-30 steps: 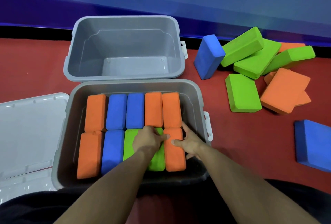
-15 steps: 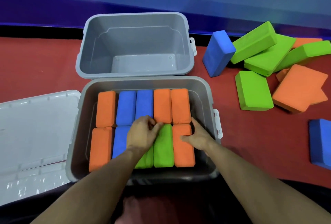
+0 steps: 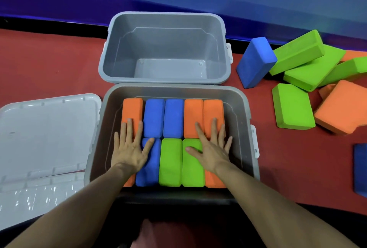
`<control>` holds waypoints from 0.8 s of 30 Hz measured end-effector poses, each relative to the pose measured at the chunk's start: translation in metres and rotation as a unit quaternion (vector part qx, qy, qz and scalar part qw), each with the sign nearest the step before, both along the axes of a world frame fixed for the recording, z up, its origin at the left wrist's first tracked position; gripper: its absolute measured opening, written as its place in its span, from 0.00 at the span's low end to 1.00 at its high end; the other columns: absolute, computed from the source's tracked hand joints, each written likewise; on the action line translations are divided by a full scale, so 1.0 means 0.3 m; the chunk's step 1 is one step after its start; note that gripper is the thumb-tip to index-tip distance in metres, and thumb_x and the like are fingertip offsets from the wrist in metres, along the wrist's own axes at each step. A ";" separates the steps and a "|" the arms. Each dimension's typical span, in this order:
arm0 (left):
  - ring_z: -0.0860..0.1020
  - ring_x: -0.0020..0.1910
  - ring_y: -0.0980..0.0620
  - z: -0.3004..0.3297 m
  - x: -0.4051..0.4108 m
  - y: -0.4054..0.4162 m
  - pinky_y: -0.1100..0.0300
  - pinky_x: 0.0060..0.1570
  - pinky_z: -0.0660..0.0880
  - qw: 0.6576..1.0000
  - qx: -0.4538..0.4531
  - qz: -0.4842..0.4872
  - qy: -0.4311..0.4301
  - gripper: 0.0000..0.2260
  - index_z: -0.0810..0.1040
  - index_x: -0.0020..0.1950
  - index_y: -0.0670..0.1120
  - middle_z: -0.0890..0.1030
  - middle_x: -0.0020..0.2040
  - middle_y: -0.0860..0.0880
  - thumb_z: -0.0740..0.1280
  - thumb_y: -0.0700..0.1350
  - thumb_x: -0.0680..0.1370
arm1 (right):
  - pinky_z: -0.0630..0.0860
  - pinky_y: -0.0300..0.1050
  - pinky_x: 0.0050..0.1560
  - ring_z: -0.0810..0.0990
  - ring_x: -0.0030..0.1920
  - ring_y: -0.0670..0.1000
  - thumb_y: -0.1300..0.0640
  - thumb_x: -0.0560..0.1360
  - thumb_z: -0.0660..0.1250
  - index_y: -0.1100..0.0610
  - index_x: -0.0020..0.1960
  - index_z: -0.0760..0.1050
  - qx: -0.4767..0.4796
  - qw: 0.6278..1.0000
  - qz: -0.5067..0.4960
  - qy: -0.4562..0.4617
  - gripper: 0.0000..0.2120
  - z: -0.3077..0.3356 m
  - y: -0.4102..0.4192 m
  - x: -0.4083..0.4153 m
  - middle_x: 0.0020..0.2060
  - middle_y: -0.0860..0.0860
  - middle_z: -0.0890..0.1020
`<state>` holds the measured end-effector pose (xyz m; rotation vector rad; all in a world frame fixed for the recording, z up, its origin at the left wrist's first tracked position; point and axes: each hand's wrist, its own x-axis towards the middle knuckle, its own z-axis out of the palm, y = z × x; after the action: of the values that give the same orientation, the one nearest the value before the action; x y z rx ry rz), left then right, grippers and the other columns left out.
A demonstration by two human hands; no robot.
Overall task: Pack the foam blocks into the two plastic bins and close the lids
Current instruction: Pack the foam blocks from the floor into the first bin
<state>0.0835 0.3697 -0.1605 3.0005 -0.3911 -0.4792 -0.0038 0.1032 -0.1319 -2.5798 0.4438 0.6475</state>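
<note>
Foam blocks in orange, blue and green fill the near bin (image 3: 246,108) in two rows of five, standing on edge and touching side to side, as a person presses them level. The left hand (image 3: 130,148) lies flat with fingers spread over the orange and blue blocks at the near left; the right hand (image 3: 212,146) lies flat the same way across a green block (image 3: 191,166) and the orange ones at the right, neither hand gripping anything. Pressing evenly with both palms, rather than with the fingertips, would likely seat the soft foam below the rim without tipping a block; any block left proud could keep the lid from latching. Directly behind, and touching rim to rim, the far bin (image 3: 164,78) stands with nothing in it. A clear lid (image 3: 45,128) lies open at the left, just beside the near bin. On the red surface (image 3: 49,65) to the right, well apart from the bins, a loose pile of blocks awaits packing: a blue block (image 3: 255,63) on end, several green ones, some orange, and another blue at the frame's edge.
</note>
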 end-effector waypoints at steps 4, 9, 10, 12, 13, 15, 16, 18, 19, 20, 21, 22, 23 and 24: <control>0.33 0.79 0.48 -0.012 0.002 -0.006 0.46 0.79 0.39 0.998 0.025 -0.057 -0.024 0.38 0.34 0.81 0.55 0.34 0.82 0.46 0.35 0.72 0.76 | 0.34 0.69 0.76 0.18 0.73 0.58 0.25 0.75 0.52 0.30 0.75 0.29 -0.040 0.999 0.007 0.024 0.41 -0.040 -0.021 -0.018 0.72 0.48 0.18; 0.28 0.78 0.47 -0.015 0.007 -0.017 0.48 0.78 0.36 0.997 0.030 -0.073 -0.012 0.38 0.30 0.80 0.56 0.28 0.79 0.46 0.32 0.73 0.74 | 0.38 0.67 0.78 0.21 0.75 0.60 0.24 0.75 0.50 0.29 0.75 0.28 -0.058 0.997 0.014 0.044 0.40 -0.028 -0.129 -0.054 0.73 0.50 0.19; 0.29 0.79 0.47 -0.017 0.008 -0.014 0.48 0.79 0.37 0.997 0.022 -0.069 -0.014 0.39 0.30 0.80 0.56 0.28 0.79 0.46 0.31 0.74 0.74 | 0.36 0.66 0.77 0.21 0.74 0.61 0.25 0.75 0.49 0.31 0.75 0.27 -0.063 0.997 0.023 0.042 0.39 -0.030 -0.117 -0.049 0.73 0.51 0.18; 0.31 0.80 0.48 -0.020 0.005 -0.012 0.48 0.79 0.38 0.998 0.007 -0.060 -0.024 0.39 0.33 0.81 0.56 0.32 0.81 0.46 0.31 0.74 0.74 | 0.32 0.65 0.77 0.19 0.72 0.62 0.25 0.75 0.46 0.33 0.76 0.26 -0.069 0.996 0.039 0.034 0.39 -0.033 -0.063 -0.030 0.72 0.53 0.18; 0.33 0.80 0.48 -0.020 0.002 -0.011 0.48 0.79 0.39 0.998 0.004 -0.054 -0.027 0.39 0.35 0.81 0.57 0.34 0.82 0.47 0.32 0.74 0.74 | 0.30 0.64 0.76 0.18 0.72 0.62 0.25 0.75 0.44 0.34 0.75 0.25 -0.071 0.996 0.044 0.032 0.39 -0.036 -0.035 -0.021 0.72 0.54 0.18; 0.36 0.81 0.48 -0.015 0.004 -0.007 0.48 0.80 0.41 0.999 0.005 -0.047 -0.023 0.38 0.38 0.82 0.58 0.38 0.83 0.47 0.35 0.74 0.75 | 0.29 0.64 0.76 0.17 0.71 0.61 0.25 0.76 0.43 0.35 0.75 0.24 -0.074 0.996 0.047 0.030 0.39 -0.039 -0.008 -0.009 0.71 0.53 0.17; 0.38 0.82 0.48 -0.011 0.008 -0.003 0.49 0.80 0.42 0.999 0.005 -0.051 -0.019 0.38 0.41 0.82 0.58 0.40 0.83 0.46 0.38 0.74 0.76 | 0.29 0.63 0.76 0.17 0.71 0.61 0.25 0.76 0.44 0.34 0.75 0.24 -0.073 0.996 0.046 0.033 0.39 -0.040 -0.007 -0.008 0.71 0.53 0.17; 0.50 0.81 0.44 0.003 0.023 -0.001 0.47 0.78 0.51 0.997 -0.014 -0.064 -0.036 0.38 0.53 0.83 0.57 0.52 0.83 0.43 0.46 0.74 0.76 | 0.29 0.64 0.75 0.17 0.71 0.60 0.25 0.76 0.45 0.33 0.74 0.23 -0.068 0.996 0.045 0.041 0.39 -0.035 -0.017 -0.009 0.71 0.52 0.17; 0.59 0.78 0.42 0.017 0.038 -0.005 0.45 0.75 0.57 0.996 -0.040 -0.060 -0.056 0.36 0.61 0.80 0.56 0.60 0.79 0.42 0.49 0.73 0.76 | 0.29 0.64 0.75 0.17 0.71 0.60 0.25 0.76 0.45 0.33 0.74 0.23 -0.065 0.996 0.044 0.043 0.39 -0.032 -0.019 -0.009 0.71 0.52 0.17; 0.66 0.71 0.40 0.025 0.060 -0.008 0.44 0.70 0.63 0.993 -0.079 -0.039 -0.075 0.34 0.68 0.76 0.54 0.67 0.73 0.42 0.53 0.71 0.77 | 0.30 0.64 0.76 0.17 0.71 0.60 0.24 0.75 0.45 0.33 0.74 0.23 -0.063 0.996 0.045 0.045 0.39 -0.031 -0.018 -0.007 0.71 0.52 0.17; 0.70 0.65 0.39 0.030 0.091 -0.012 0.43 0.65 0.66 0.988 -0.123 0.002 -0.090 0.31 0.72 0.72 0.50 0.70 0.68 0.42 0.55 0.68 0.77 | 0.30 0.64 0.76 0.17 0.72 0.60 0.24 0.75 0.45 0.32 0.74 0.24 -0.060 0.996 0.045 0.045 0.39 -0.027 -0.016 -0.004 0.71 0.52 0.17; 0.71 0.61 0.37 0.026 0.127 -0.014 0.42 0.63 0.67 0.979 -0.164 0.056 -0.103 0.30 0.72 0.70 0.46 0.71 0.64 0.40 0.57 0.65 0.78 | 0.30 0.64 0.76 0.17 0.72 0.60 0.24 0.75 0.45 0.32 0.74 0.24 -0.058 0.996 0.045 0.046 0.39 -0.026 -0.013 -0.001 0.72 0.52 0.17; 0.71 0.62 0.35 0.022 0.163 -0.014 0.41 0.64 0.67 0.968 -0.204 0.110 -0.100 0.30 0.70 0.71 0.41 0.71 0.65 0.37 0.60 0.63 0.79 | 0.30 0.64 0.76 0.17 0.72 0.60 0.23 0.74 0.45 0.32 0.74 0.24 -0.058 0.996 0.044 0.047 0.39 -0.025 -0.009 -0.001 0.72 0.52 0.18; 0.69 0.66 0.34 0.019 0.197 -0.009 0.42 0.68 0.65 0.954 -0.246 0.160 -0.061 0.32 0.67 0.74 0.38 0.70 0.68 0.35 0.64 0.60 0.79 | 0.30 0.64 0.76 0.17 0.72 0.60 0.23 0.74 0.45 0.32 0.74 0.24 -0.059 0.996 0.044 0.046 0.39 -0.025 -0.007 -0.002 0.72 0.52 0.18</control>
<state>0.1425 0.3670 -0.1548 2.5385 -0.0162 -0.1375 -0.0042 0.1012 -0.1394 -2.7015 0.4115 0.7965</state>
